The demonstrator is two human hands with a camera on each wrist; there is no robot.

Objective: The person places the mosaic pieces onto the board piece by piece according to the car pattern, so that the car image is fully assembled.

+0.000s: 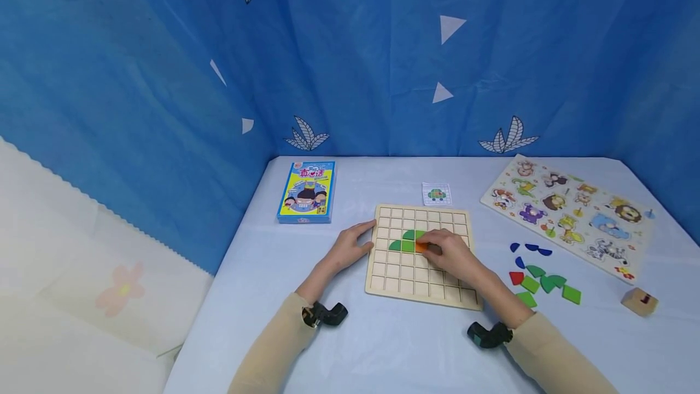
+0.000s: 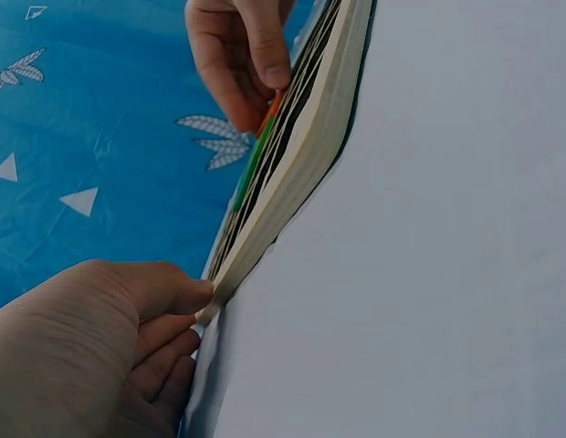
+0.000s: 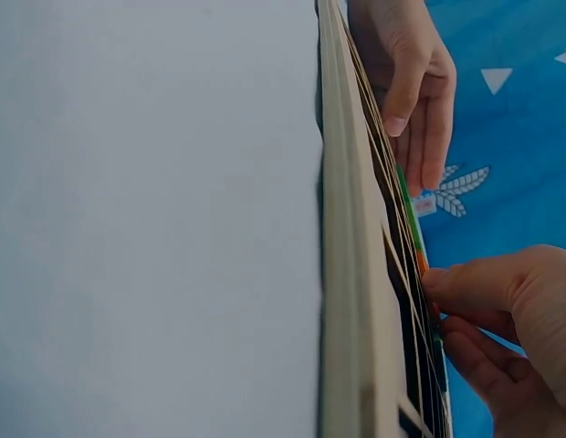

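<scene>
On the table lies a wooden grid board (image 1: pixel 392 286) with raised lines forming squares. Several green tiles (image 1: pixel 408 246), squares and quarter-rounds, sit in its middle cells. My right hand (image 1: pixel 451 252) reaches over the board and pinches an orange tile (image 1: pixel 420 247) beside the green squares; the fingers partly cover it. In the right wrist view the thumb presses on the orange tile (image 3: pixel 422 263) at board level. My left hand (image 1: pixel 346 250) rests against the board's left edge, thumb and fingers spread along it. The left wrist view has that thumb touching the wooden rim (image 2: pixel 230 278).
Behind the board lies a small pattern card (image 1: pixel 437 194). Loose green tiles (image 1: pixel 571 295), a red tile (image 1: pixel 516 278) and blue pieces (image 1: pixel 520 262) lie to the right. Further out are an animal puzzle board (image 1: pixel 538 224) and a wooden block (image 1: pixel 639 301). A boxed game (image 1: pixel 307 192) stands back left.
</scene>
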